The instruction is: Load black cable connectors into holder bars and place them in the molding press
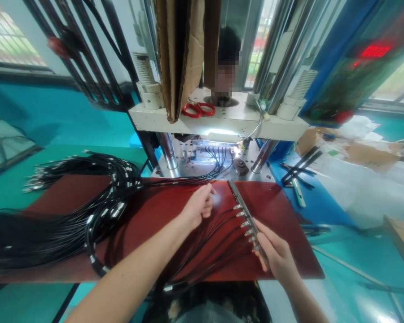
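My right hand grips the near end of a long dark metal bar, which is tilted above the red-brown board. Several black cables with metal connectors are seated along the bar's left edge and trail down toward me. Left of the bar, my left hand hangs over the board with its fingers curled in; nothing shows in them. Behind my hands, a lit metal mould in the press holds the ends of several more black cables.
A large bundle of black cables lies on the left. Red-handled scissors rest on the press plate beside cardboard. Pliers and a cutter lie at right. A person is behind the press.
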Motion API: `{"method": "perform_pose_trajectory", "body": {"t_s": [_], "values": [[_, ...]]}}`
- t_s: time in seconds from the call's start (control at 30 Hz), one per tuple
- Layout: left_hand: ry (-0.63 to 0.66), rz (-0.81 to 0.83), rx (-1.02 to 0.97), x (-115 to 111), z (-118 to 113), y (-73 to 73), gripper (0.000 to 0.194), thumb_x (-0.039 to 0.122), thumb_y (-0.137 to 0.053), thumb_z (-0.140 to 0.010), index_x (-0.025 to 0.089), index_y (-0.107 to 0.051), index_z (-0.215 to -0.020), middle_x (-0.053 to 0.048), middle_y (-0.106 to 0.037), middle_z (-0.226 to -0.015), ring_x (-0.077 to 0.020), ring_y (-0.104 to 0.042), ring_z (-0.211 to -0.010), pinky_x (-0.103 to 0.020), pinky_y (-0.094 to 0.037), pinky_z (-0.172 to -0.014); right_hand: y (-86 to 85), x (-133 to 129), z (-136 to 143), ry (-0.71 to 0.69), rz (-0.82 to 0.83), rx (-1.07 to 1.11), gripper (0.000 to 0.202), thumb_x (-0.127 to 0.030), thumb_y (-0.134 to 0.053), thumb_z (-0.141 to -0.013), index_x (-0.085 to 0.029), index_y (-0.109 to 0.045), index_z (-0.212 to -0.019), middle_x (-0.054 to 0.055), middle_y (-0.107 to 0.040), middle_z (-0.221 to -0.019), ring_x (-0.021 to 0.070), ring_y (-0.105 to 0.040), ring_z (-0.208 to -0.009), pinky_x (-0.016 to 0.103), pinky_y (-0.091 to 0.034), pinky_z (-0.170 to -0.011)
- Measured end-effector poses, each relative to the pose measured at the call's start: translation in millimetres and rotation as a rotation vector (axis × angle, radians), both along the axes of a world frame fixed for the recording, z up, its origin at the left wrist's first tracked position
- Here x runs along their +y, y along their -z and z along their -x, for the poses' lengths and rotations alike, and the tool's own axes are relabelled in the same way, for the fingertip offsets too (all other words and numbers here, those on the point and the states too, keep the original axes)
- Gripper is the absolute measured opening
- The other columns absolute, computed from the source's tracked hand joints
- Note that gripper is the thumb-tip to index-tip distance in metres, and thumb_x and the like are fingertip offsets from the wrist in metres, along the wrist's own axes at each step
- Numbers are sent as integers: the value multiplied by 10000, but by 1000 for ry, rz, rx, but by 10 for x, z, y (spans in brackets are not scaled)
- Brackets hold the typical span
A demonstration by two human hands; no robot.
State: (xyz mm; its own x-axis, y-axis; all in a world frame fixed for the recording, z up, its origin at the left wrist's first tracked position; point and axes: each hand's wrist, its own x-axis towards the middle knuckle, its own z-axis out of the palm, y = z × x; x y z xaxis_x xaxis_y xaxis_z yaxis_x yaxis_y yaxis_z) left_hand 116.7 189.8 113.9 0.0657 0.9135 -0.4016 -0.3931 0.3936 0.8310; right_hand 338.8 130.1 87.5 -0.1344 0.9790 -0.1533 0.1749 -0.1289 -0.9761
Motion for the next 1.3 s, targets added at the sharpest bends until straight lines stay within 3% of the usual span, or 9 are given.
{"method": "perform_pose_trajectory", "body": {"t_s": [0.13,0.27,0.5,0.73,0.93,1.03,1.13,1.2,1.3], "values": [[71,119,-179,-47,-130,88,320,465,-376,-806,170,-428,-691,85,-298,-441,-39,-207,-333,-171,-170,-346,-40,-5,18,4,1,-8,501,-446,-530,-790,-165,-529,-1205,-29,-582,-560,52,-414,-304,189,-392,-339],[62,30,19,-77,-230,114,152,268,-538,-695,148,-460,-643,60,-418,-489,-33,-325,-369,-168,-250,-372,-45,-1,11,-2,16,-10,518,-459,-533,-777,-161,-535,-1201,-35,-565,-519,62,-396,-296,195,-362,-315],[92,-39,322,-35,-298,68,117,199,-560,-618,159,-460,-574,58,-458,-432,-36,-351,-357,-158,-228,-364,-25,7,5,-35,15,-48,514,-450,-501,-799,-158,-512,-1222,-48,-552,-502,59,-389,-288,230,-450,-393],[135,-20,350,37,-287,-77,181,150,-549,-583,165,-405,-476,67,-425,-358,-43,-328,-337,-172,-215,-379,5,33,-33,-114,-7,-123,525,-464,-456,-818,-157,-493,-1242,-48,-544,-467,68,-398,-266,210,-404,-330],[201,-119,417,122,-263,35,163,173,-538,-618,159,-445,-485,48,-457,-421,-61,-350,-393,-192,-249,-433,16,59,-22,-192,-9,-202,561,-496,-390,-839,-157,-430,-1285,-37,-538,-502,79,-421,-296,196,-358,-295],[296,-301,751,195,-196,42,224,277,-480,-728,169,-489,-532,8,-510,-502,-108,-429,-470,-225,-303,-491,8,71,11,-175,57,-182,543,-502,-407,-830,-184,-429,-1269,-13,-583,-621,75,-422,-322,196,-355,-299],[173,-579,1277,279,-49,-60,216,284,-415,-803,179,-546,-666,-42,-573,-695,-171,-505,-688,-273,-356,-641,-18,90,23,-199,40,-252,525,-477,-445,-816,-195,-419,-1257,12,-622,-712,86,-440,-332,207,-362,-299],[36,-668,1576,333,85,-127,162,279,-427,-810,186,-556,-841,-76,-569,-880,-222,-483,-870,-320,-352,-737,-31,106,14,-247,-93,-373,491,-437,-449,-822,-197,-427,-1249,28,-649,-718,136,-536,-412,234,-429,-370],[-69,-601,1837,408,264,-117,324,382,-519,-764,172,-510,-1011,-116,-506,-1040,-279,-401,-1007,-376,-331,-796,2,134,-5,-273,-381,-615,428,-377,-455,-818,-226,-488,-1217,37,-666,-647,212,-621,-530,289,-487,-502]]}}
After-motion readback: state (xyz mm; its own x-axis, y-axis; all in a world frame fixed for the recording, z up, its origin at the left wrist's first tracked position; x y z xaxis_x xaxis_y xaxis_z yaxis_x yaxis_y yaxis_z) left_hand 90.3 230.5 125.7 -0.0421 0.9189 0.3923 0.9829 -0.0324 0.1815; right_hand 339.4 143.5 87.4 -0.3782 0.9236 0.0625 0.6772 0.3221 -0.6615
